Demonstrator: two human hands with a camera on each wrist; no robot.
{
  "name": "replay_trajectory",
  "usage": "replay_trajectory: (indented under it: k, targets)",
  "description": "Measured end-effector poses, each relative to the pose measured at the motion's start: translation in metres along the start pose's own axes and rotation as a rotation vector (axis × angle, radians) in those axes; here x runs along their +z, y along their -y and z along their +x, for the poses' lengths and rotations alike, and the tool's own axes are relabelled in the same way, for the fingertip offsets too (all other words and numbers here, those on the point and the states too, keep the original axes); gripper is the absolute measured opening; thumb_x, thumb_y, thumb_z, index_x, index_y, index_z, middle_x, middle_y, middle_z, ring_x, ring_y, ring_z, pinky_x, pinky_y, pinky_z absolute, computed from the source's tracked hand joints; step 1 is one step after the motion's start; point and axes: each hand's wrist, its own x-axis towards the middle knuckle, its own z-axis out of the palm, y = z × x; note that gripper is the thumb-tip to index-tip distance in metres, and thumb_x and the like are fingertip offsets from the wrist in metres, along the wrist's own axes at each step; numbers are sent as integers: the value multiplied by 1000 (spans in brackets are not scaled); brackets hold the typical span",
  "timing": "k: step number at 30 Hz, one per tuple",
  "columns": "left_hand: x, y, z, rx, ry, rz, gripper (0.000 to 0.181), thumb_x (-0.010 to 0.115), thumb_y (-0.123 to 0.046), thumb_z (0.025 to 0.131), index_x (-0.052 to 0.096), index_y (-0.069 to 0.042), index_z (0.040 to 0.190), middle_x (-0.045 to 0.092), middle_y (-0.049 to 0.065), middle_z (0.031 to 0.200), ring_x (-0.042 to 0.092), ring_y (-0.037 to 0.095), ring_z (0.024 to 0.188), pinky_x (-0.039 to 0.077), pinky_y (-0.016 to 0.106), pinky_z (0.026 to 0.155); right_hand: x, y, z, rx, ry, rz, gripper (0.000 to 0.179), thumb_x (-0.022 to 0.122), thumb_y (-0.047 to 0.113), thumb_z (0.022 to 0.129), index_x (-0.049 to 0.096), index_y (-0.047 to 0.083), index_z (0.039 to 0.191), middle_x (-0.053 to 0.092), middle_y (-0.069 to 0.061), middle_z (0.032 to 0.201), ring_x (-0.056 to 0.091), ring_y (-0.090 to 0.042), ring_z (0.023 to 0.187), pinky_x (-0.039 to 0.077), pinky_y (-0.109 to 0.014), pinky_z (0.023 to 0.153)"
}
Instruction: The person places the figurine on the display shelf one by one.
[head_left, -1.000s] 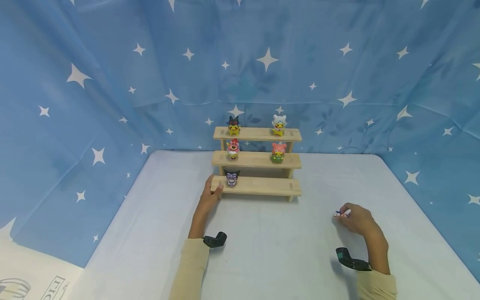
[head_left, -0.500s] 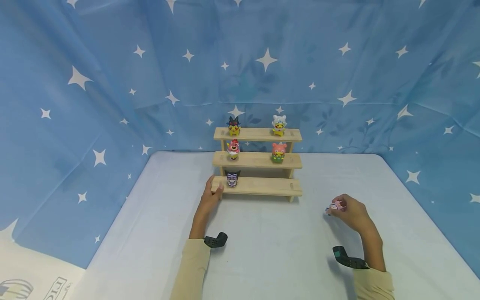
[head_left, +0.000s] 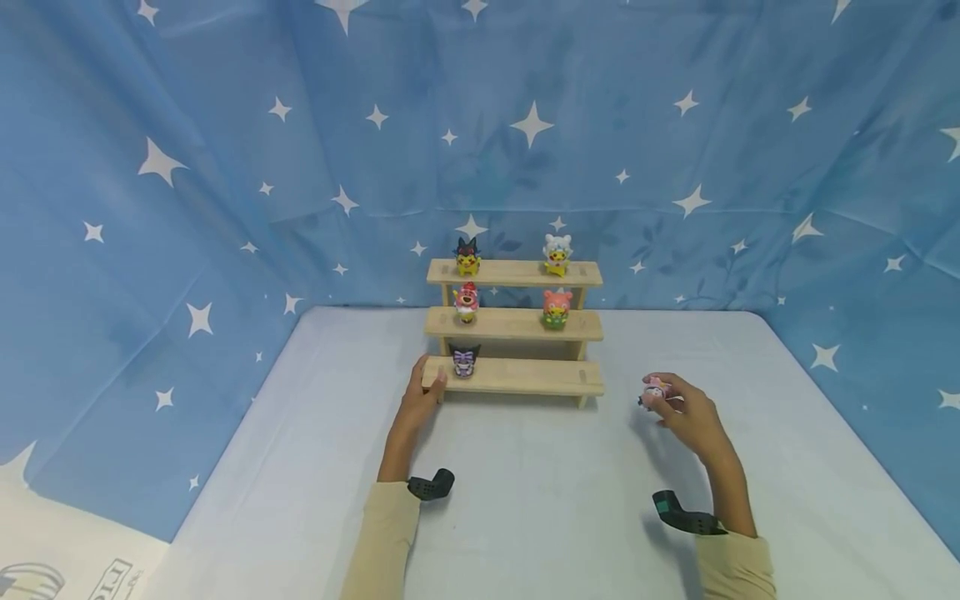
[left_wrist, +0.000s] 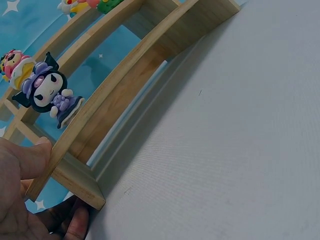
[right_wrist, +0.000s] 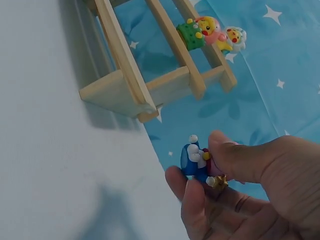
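A three-step wooden display stand (head_left: 532, 375) stands at the back of the table. My left hand (head_left: 415, 408) grips the left end of its lowest step, thumb on top. Close to that thumb sits a black-and-purple figurine (left_wrist: 47, 92) with pointed ears. My right hand (head_left: 697, 423), to the right of the stand, holds a small pink-and-white figurine (head_left: 656, 390) above the table. Thumb and fingers pinch it; the right wrist view shows its blue-and-white lower part (right_wrist: 191, 159), while the palm side hides much of the rest.
On the middle step are a red-capped pink figurine (head_left: 466, 303) and a pink-and-green one (head_left: 557, 310). The top step carries a dark-eared yellow figurine (head_left: 467, 257) and a white-hooded one (head_left: 557, 255). A blue star-patterned curtain (head_left: 532, 167) hangs behind the white table (head_left: 540, 500).
My right hand has moved left and away from me, toward the stand, lifting the pink-and-white figurine and turning it. The left hand keeps its grip on the lowest step.
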Motion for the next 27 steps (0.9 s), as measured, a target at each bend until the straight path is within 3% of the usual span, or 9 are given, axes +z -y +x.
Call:
replay_trajectory:
  k: [5, 13, 20, 27]
  targets:
    - [0, 1, 0, 3, -3, 7, 67, 49, -40, 102, 14, -23, 158, 22, 16, 162, 19, 42, 148, 17, 62, 116, 4, 7, 4, -19, 32, 118, 40, 56, 21, 101, 50, 4, 137, 55, -25, 115, 68, -42, 102, 58, -26, 68]
    - [-1, 2, -1, 14, 0, -1, 67, 48, -39, 102, 14, -21, 158, 20, 16, 162, 17, 42, 149, 15, 63, 116, 17, 18, 13, -97, 18, 170, 38, 63, 13, 96, 54, 5, 132, 61, -20, 111, 68, -12, 85, 53, -25, 66]
    - [-1, 0, -4, 17, -3, 6, 68, 49, -39, 102, 14, -22, 158, 21, 16, 162, 18, 44, 148, 17, 65, 115, 31, 37, 24, -67, -18, 164, 44, 66, 10, 93, 50, 1, 133, 64, -25, 116, 66, -38, 103, 53, -23, 67]
    - [0, 1, -4, 24, -6, 6, 67, 49, -39, 102, 15, -21, 158, 22, 17, 162, 19, 45, 147, 17, 66, 114, 53, 46, 35, -138, -46, 214, 40, 72, 4, 88, 54, 0, 123, 66, -23, 107, 68, -34, 95, 52, -18, 68]
